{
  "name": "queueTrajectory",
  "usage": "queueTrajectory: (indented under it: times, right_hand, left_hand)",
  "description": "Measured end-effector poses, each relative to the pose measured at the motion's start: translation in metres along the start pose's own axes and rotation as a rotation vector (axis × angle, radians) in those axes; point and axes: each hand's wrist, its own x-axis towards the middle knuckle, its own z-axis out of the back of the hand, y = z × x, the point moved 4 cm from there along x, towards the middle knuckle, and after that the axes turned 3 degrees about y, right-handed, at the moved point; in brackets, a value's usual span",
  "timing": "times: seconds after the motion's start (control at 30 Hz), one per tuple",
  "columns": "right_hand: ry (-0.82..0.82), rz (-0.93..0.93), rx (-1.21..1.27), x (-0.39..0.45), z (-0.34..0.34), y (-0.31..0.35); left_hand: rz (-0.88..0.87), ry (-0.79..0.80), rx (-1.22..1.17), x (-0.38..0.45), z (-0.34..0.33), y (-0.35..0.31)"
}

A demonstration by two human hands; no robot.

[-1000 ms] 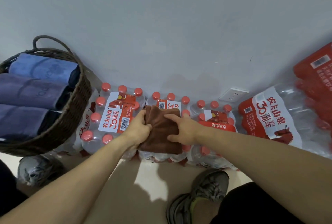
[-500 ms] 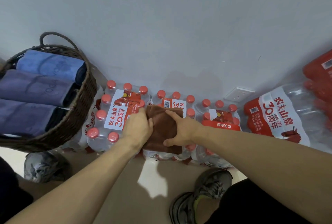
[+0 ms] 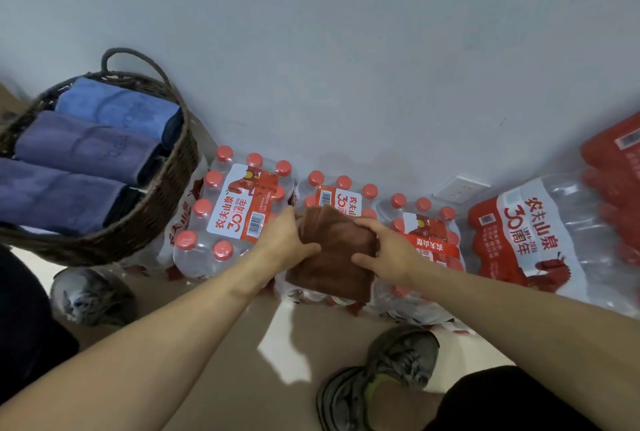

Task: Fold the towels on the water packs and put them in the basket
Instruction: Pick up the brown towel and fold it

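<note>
A folded brown towel [image 3: 332, 257] lies on the middle water pack [image 3: 337, 195] against the wall. My left hand [image 3: 285, 243] grips the towel's left edge, thumb on top. My right hand [image 3: 388, 250] grips its right edge, fingers curled over the far corner and thumb on the cloth. The towel's near end hangs over the pack's front. A dark wicker basket [image 3: 166, 195] stands at the left with three folded blue and purple towels [image 3: 86, 150] side by side in it.
More shrink-wrapped water packs sit left [image 3: 228, 209] and right [image 3: 426, 233] of the middle one, and a larger pack [image 3: 540, 236] lies on its side at the far right. A wall socket [image 3: 460, 188] is behind them. My shoes [image 3: 391, 375] are on the beige floor.
Both hands have tightened round the towel's sides; the right fingers, flat on top a second ago, now curl over its far right corner. The camera shifted slightly.
</note>
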Motion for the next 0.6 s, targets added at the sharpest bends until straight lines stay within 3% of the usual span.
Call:
queueTrajectory:
  times: [0.07,0.13,0.2,0.27,0.33,0.43,0.6]
  right_hand:
    - [-0.135,0.0,-0.057,-0.006,0.006,-0.006]
    - [-0.263,0.121,-0.151,-0.013,0.011,0.001]
    - [-0.223,0.294,-0.193,-0.02,0.008,0.016]
    - [-0.064,0.377,-0.251,-0.025,-0.007,0.021]
    - [0.041,0.375,-0.349,-0.028,-0.02,0.018]
    - [0.033,0.378,-0.447,-0.033,-0.027,0.008]
    - [-0.028,0.353,-0.537,-0.041,-0.038,0.002]
  left_hand:
    - [-0.076,-0.134,0.09,-0.006,0.002,0.002]
    - [-0.326,-0.309,0.209,-0.018,0.002,-0.003]
    - [-0.663,-0.263,0.23,-0.032,-0.007,-0.011]
    - [-0.841,-0.101,0.3,-0.043,-0.02,-0.009]
    - [-0.839,-0.024,0.346,-0.046,-0.023,0.003]
    - [-0.808,0.029,0.405,-0.048,-0.021,0.017]
    - [-0.805,-0.079,0.297,-0.051,-0.018,0.02]
